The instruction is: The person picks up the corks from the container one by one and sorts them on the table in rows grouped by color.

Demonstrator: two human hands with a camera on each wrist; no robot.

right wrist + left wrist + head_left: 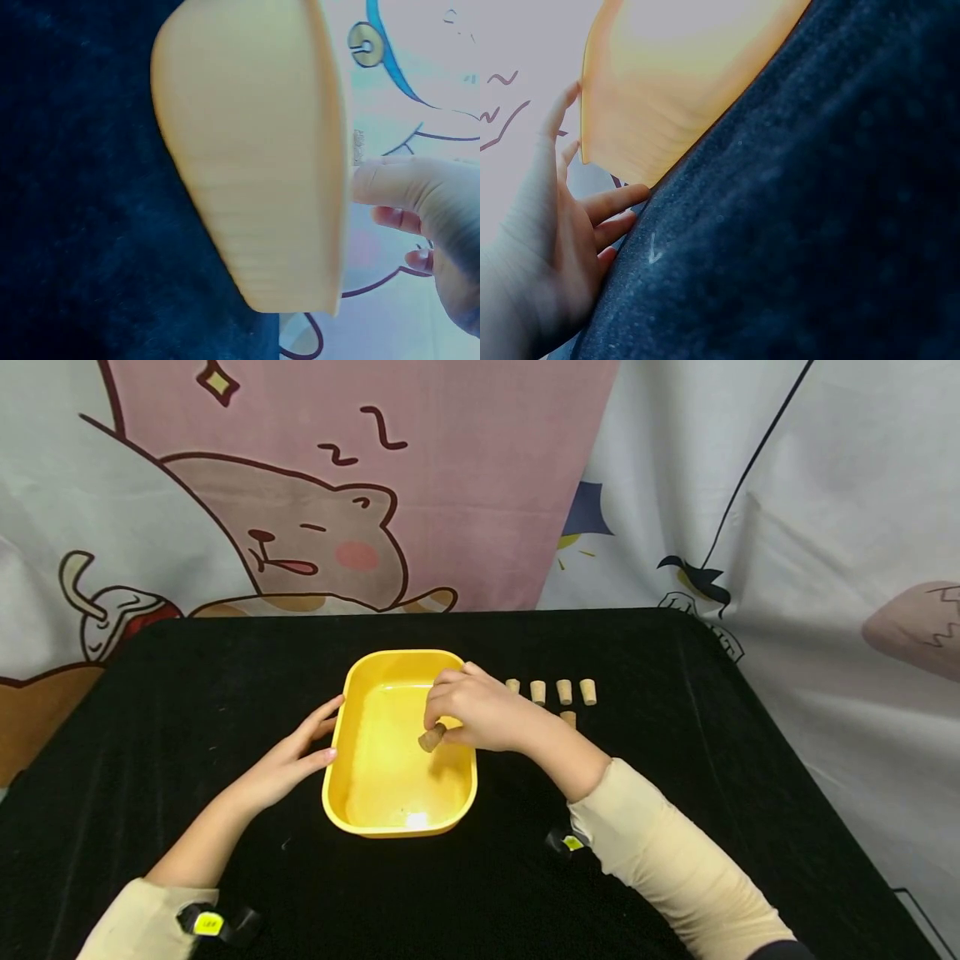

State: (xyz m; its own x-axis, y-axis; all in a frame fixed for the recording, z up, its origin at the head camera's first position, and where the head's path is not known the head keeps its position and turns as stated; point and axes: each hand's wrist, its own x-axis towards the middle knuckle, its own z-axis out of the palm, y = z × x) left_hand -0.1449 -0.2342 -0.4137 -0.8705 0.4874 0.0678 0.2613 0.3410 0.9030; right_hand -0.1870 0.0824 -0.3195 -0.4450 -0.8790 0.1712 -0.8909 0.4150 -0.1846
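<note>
A yellow plastic tray sits on the black-covered table, nothing visible lying inside it. Against its left wall rests my left hand, thumb and fingers extended along the rim. In the left wrist view, the fingers of the left hand touch the tray's outer side. My right hand is over the tray's right side and pinches a tapered cork between thumb and fingers. The right wrist view shows the right hand above the rim, the cork mostly hidden behind the tray wall.
Several corks stand in a row to the right of the tray, among them a cork at the far end. One more cork is partly hidden by the right forearm. A patterned cloth hangs behind the table.
</note>
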